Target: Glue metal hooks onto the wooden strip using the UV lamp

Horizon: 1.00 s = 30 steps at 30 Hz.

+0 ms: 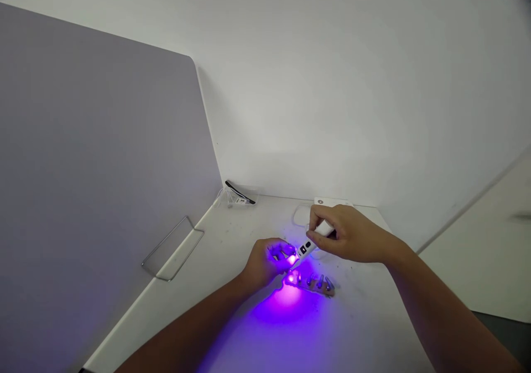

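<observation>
My right hand [350, 232] grips a white handheld UV lamp [307, 247], tilted down to the left, with a dark display and button on its side. Violet light comes from its lower end and falls on my left hand [263, 261]. My left hand's fingers are pinched together right at the lit end; the glare hides what they hold. Just below, a narrow strip [329, 291] lies on the table with several small upright pointed pieces [321, 281] that look like false nails. Its left end is washed out by pink-violet glare.
The white table [360, 329] meets a white wall behind and a grey partition [95, 140] on the left. A bent wire frame [172, 278] stands by the partition. At the back are a clear tray [254, 198] with a black-edged item and a white box [329, 201].
</observation>
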Motion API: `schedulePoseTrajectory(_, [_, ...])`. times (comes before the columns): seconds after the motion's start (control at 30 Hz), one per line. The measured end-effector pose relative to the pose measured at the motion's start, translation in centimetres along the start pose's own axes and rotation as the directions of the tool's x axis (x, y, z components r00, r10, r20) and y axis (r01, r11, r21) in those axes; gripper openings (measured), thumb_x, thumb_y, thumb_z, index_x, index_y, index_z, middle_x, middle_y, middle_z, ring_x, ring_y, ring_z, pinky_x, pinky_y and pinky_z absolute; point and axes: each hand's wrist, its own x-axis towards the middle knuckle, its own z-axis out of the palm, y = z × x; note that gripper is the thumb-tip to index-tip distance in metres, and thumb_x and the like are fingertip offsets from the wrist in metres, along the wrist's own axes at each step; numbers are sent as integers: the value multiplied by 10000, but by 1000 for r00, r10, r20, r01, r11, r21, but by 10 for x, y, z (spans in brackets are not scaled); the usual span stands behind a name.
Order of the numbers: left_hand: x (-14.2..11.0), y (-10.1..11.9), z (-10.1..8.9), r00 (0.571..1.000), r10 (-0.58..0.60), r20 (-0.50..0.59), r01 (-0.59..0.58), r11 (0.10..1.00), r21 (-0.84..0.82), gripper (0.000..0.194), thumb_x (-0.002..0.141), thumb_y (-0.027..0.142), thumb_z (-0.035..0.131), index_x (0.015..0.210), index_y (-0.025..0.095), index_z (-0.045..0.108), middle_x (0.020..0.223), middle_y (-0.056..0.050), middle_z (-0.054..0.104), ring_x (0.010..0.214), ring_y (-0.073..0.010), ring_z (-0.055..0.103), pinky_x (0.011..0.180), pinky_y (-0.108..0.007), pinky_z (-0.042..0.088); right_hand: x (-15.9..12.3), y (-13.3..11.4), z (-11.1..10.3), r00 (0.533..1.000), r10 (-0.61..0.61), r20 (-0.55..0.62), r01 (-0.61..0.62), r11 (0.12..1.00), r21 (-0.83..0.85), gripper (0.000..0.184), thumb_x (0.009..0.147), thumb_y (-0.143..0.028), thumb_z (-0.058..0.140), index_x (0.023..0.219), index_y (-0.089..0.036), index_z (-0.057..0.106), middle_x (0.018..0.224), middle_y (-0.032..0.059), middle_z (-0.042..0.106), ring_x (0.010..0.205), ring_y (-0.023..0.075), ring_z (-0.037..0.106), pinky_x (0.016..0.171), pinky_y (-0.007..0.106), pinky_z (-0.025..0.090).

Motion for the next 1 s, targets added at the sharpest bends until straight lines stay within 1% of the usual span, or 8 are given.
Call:
schedulePoseTrajectory(0.17, [-1, 0, 1, 999, 0, 33, 1, 999, -38, 246, 770, 361, 832, 901, 153, 819, 859, -78, 806, 668, -180, 709, 584, -253, 559, 0, -1, -1, 995, 55, -83, -57, 998, -23, 154, 980, -413, 565, 965, -261, 588, 687, -47, 703, 601, 151, 643, 564, 259, 404])
schedulePoseTrajectory(0.33, [-1, 1, 0, 1000, -2, -6, 2, 999, -41, 170, 728, 251, 833, 852, 137, 806, 815, -63, 793, 639, -166, 694, 592, -249, 548, -1, -1, -1, 1000, -4, 16, 4, 1000, -19, 103, 951, -363, 604, 929, -263, 600, 756, -41, 738, 626, 146, 652, 601, 265, 432])
schedulePoseTrajectory(0.4, [-1, 1, 0, 1000, -5, -3, 4, 999, -49, 187, 737, 265, 833, 867, 133, 806, 795, -63, 786, 630, -169, 694, 587, -254, 544, -1, -1, -1, 1000, -8, 18, 8, 1000, -21, 121, 961, -379, 596, 925, -263, 602, 765, -37, 742, 639, 149, 653, 603, 266, 429])
schedulePoseTrajectory(0.6, [-1, 3, 1, 999, 22, 28, -22, 999, -26, 228, 774, 331, 835, 885, 133, 817, 776, -65, 774, 617, -157, 671, 566, -240, 523, -1, 3, -3, 992, 79, -95, -81, 997, -16, 148, 984, -418, 566, 989, -273, 593, 672, -63, 713, 560, 142, 624, 569, 259, 416])
schedulePoseTrajectory(0.73, [-1, -2, -1, 999, 26, 19, -25, 999, -43, 170, 745, 245, 819, 866, 126, 810, 798, -64, 779, 654, -156, 673, 587, -237, 532, -3, 3, -6, 1000, 2, -2, -2, 1000, 12, 101, 937, -360, 623, 931, -261, 603, 769, -48, 747, 620, 138, 656, 586, 251, 431])
schedulePoseTrajectory(0.83, [-2, -3, -2, 1000, -11, 5, 11, 999, -33, 202, 757, 279, 811, 872, 114, 798, 729, -50, 746, 602, -144, 642, 558, -241, 525, -4, -1, -7, 998, -37, 59, 38, 999, -12, 84, 916, -321, 628, 881, -252, 597, 780, -32, 753, 637, 145, 658, 597, 259, 426])
schedulePoseTrajectory(0.9, [-2, -1, -2, 1000, -8, 6, 8, 999, -32, 211, 755, 298, 820, 863, 119, 794, 747, -53, 751, 622, -152, 654, 576, -252, 534, -3, -4, -6, 999, -25, 34, 27, 998, -53, 84, 918, -319, 618, 874, -253, 593, 745, -35, 745, 637, 151, 654, 605, 266, 418])
schedulePoseTrajectory(1.0, [-2, 4, -1, 1000, 6, 11, -6, 1000, -26, 217, 758, 336, 839, 822, 135, 789, 757, -47, 755, 612, -147, 655, 569, -244, 522, -1, -7, -5, 997, 17, -79, -27, 992, -124, 107, 944, -364, 599, 916, -261, 593, 679, -46, 725, 631, 161, 652, 605, 271, 400])
